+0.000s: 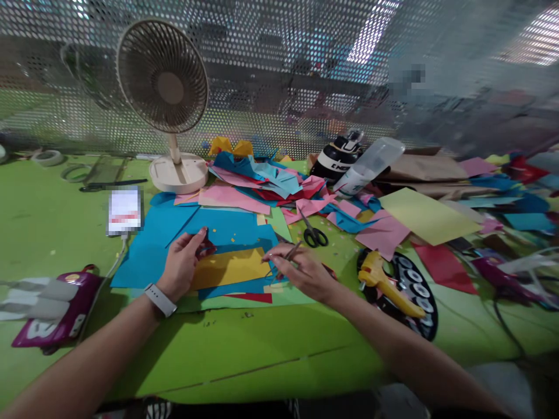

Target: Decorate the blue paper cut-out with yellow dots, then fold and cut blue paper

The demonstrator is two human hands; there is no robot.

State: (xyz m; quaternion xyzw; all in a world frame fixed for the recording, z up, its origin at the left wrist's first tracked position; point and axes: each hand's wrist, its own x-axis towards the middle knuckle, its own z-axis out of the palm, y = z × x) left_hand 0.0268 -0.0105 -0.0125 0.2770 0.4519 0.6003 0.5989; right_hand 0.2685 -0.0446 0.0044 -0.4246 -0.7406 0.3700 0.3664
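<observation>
My left hand [184, 260], with a pale watch band on its wrist, is closed with thumb and finger together on a small dark red paper piece [210, 243]. Pinched in my right hand [303, 272] is a slim pointed tool [292, 251], possibly tweezers; its exact kind is unclear. A yellow paper strip [231, 267] lies between both hands, over blue paper sheets [152, 256]. The right fingertips are near the strip's right end. Beyond my right hand lie black-handled scissors [316, 236].
A yellow glue gun [388, 285] rests on a black tray [431, 314] at right. Behind are a paper scrap heap [266, 186], a black bottle [334, 162] and a clear bottle [371, 166]. A fan [168, 87], phone [124, 210] and purple case [65, 308] stand left.
</observation>
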